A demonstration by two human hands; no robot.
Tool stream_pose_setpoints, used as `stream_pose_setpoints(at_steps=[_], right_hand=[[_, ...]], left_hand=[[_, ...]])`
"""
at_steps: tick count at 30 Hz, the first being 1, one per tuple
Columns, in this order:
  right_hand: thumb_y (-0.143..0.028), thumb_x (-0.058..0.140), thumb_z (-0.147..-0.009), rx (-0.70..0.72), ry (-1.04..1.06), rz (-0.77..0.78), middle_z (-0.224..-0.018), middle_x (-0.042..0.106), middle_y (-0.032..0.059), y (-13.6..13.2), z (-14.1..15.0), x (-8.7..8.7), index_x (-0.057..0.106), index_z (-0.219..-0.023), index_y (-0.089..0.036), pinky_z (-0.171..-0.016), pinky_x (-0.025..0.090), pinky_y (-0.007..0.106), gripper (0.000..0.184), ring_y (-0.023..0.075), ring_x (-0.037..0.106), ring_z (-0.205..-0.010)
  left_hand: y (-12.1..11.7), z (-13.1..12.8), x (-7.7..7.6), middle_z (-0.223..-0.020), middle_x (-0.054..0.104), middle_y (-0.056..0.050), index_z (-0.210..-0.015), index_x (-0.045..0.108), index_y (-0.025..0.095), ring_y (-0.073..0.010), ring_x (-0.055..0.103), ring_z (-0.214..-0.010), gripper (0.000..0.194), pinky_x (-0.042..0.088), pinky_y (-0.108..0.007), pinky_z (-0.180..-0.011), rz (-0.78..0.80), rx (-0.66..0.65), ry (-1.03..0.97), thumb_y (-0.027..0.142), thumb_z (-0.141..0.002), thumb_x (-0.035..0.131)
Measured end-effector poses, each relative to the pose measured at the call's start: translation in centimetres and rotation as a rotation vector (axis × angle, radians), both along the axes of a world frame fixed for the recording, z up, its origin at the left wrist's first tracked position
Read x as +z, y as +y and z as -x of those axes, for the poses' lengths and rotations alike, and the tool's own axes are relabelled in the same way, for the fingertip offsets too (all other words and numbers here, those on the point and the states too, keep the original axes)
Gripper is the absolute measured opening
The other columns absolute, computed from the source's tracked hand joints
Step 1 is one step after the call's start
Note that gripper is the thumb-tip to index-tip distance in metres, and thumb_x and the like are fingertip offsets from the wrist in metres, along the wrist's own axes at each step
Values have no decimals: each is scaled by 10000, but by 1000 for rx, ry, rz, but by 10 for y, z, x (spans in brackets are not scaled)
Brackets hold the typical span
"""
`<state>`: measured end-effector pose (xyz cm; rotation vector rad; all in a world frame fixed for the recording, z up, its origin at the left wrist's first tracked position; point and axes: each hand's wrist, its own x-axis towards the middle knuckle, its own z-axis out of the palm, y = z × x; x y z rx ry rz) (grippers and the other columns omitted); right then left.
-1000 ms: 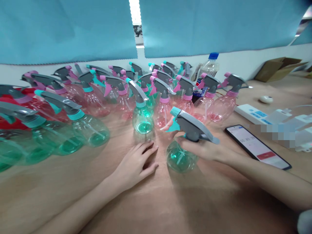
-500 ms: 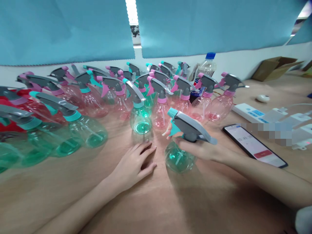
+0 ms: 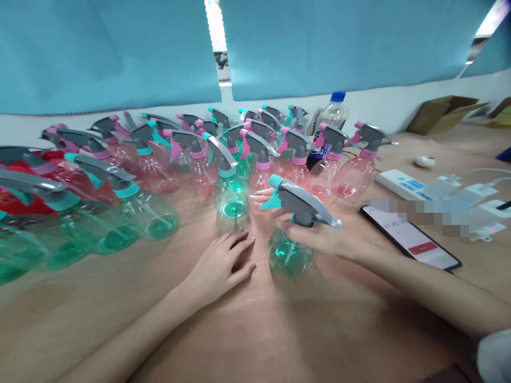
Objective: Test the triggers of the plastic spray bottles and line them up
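Observation:
A green spray bottle [image 3: 290,256] with a grey and teal trigger head stands upright on the table. My right hand [image 3: 319,236] is around its neck, the thumb at the near side and the fingers stretched out behind the trigger; part of the hand is hidden by the head. My left hand [image 3: 217,266] lies on the table with its fingers apart, holding nothing. Just beyond its fingertips stands another green spray bottle [image 3: 231,199]. A pink-tinted spray bottle [image 3: 261,183] is close behind my right fingers.
Several green spray bottles [image 3: 149,221] stand at the left, and several pink ones [image 3: 355,173] fill the back. A phone [image 3: 415,239] lies at the right beside a white power strip [image 3: 405,183] with chargers. A blue-capped bottle [image 3: 335,114] and a cardboard box [image 3: 441,114] are farther back.
My right fingers have straightened from their curl around the bottle's neck and now reach out past the trigger. My left hand has stayed in place. The view has shifted slightly.

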<state>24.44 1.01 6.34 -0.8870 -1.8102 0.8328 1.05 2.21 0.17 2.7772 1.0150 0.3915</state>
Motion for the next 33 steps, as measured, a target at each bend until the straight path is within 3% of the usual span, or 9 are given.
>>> stream_pose_setpoints(at_steps=[4,8,14,20,28,33], right_hand=[[-149,496,-750,-8,23,0,-1143,670,10,0,2,-1,559,-1201,-270,-690,554,269,471,137,665,-767],[-154,517,-743,7,33,-12,-1171,659,14,0,1,0,589,-1124,-247,-689,553,271,399,139,674,-774],[-114,519,-731,20,36,-35,-1159,668,12,0,-1,0,564,-1219,-272,-687,554,261,515,159,686,-887],[-106,544,-771,85,60,41,-1283,608,26,0,2,-3,515,-1265,-255,-826,577,300,517,151,681,-947],[-82,573,-748,102,145,-23,-1271,620,53,2,19,-9,504,-1241,-216,-809,593,311,515,150,683,-942],[-247,659,-772,92,197,-43,-1128,676,29,0,43,-11,563,-1166,-229,-697,586,271,406,120,675,-784]], left_hand=[[0,0,-1,-1359,523,-144,-1319,525,164,-306,493,-1228,440,423,-486,-1003,-8,3,-10,372,-932,526],[-1,0,-1,-1350,530,-147,-1317,527,160,-309,502,-1219,441,426,-483,-999,-7,9,-6,370,-930,527],[-2,-1,-1,-1344,533,-146,-1305,534,158,-308,498,-1221,433,419,-480,-1004,-10,15,-1,366,-926,531],[-3,-3,2,-1349,529,-127,-1306,508,193,-301,492,-1227,439,407,-474,-1007,35,19,-30,385,-913,544],[-26,-12,7,-1355,498,-139,-1419,299,230,-337,499,-1217,798,420,-510,-996,216,-16,-234,475,-775,703],[-31,-16,6,-1354,497,-145,-1411,297,217,-350,478,-1250,839,423,-528,-1014,271,33,-388,456,-742,743]])
